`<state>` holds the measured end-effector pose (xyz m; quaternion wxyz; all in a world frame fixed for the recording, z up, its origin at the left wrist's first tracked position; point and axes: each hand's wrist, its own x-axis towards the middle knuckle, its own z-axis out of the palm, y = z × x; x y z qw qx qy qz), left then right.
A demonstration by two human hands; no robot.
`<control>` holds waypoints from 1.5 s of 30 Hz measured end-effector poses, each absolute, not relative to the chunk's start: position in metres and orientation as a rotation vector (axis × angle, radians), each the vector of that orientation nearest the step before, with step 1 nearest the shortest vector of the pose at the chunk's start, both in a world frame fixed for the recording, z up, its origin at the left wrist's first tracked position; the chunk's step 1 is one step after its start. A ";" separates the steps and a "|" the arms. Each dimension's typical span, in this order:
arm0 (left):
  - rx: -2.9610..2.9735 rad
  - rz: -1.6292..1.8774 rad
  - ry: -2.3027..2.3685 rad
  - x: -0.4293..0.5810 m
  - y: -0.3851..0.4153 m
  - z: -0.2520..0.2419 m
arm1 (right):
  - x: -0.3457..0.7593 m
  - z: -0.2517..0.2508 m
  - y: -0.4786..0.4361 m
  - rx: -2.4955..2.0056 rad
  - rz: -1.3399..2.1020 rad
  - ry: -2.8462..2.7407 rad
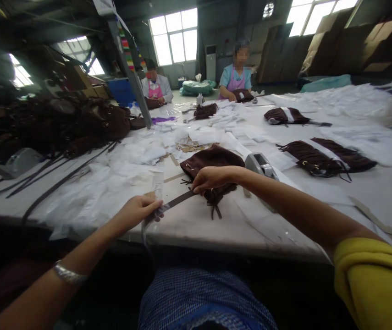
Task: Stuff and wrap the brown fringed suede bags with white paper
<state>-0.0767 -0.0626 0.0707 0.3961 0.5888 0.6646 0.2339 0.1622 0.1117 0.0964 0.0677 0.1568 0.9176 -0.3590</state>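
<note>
A dark brown drawstring bag (212, 158) with tassels lies on the table in front of me. From it a flat dark strap (180, 199) runs toward the left, pulled straight between my hands. My right hand (212, 178) is closed on the strap's end beside the bag and partly covers the bag. Near the table's front edge, my left hand (143, 208) pinches the strap together with a clear plastic strip (157, 183). More of the strip or strap hangs down below that hand, too blurred to tell which. A tape dispenser (261, 166) stands just right of the bag.
Wrapped brown bags (326, 158) lie at the right. White plastic sheets (96, 192) cover much of the table's left side, and a dark pile of bags (89, 121) stands beyond. A metal post (132, 68) rises from the table. Two co-workers (236, 80) sit across.
</note>
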 end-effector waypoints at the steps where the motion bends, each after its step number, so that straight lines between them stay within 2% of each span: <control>1: 1.485 0.583 1.664 -0.078 -0.066 0.074 | 0.162 0.099 0.110 0.471 -1.066 2.770; 9: 1.582 0.664 1.713 -0.050 -0.062 0.102 | 0.143 0.117 0.104 0.487 -0.923 2.948; 17: 1.492 0.816 1.671 -0.044 -0.057 0.094 | 0.152 0.112 0.088 0.434 -1.131 2.962; 23: 1.291 0.951 1.494 -0.042 -0.066 0.089 | 0.137 0.113 0.068 0.303 -1.093 3.035; 25: 1.214 0.894 1.402 -0.055 -0.082 0.080 | 0.139 0.115 0.072 0.333 -1.068 3.042; 30: 1.304 0.445 1.249 -0.093 -0.135 0.050 | 0.155 0.120 0.087 0.467 -1.060 2.985; 34: 1.224 0.506 1.381 -0.100 -0.153 0.046 | 0.151 0.123 0.088 0.463 -1.008 2.959; 41: 1.220 0.613 1.432 -0.099 -0.151 0.079 | 0.136 0.136 0.085 0.480 -0.775 3.072; 45: 1.286 0.642 1.457 -0.093 -0.141 0.091 | 0.130 0.140 0.077 0.433 -0.783 3.070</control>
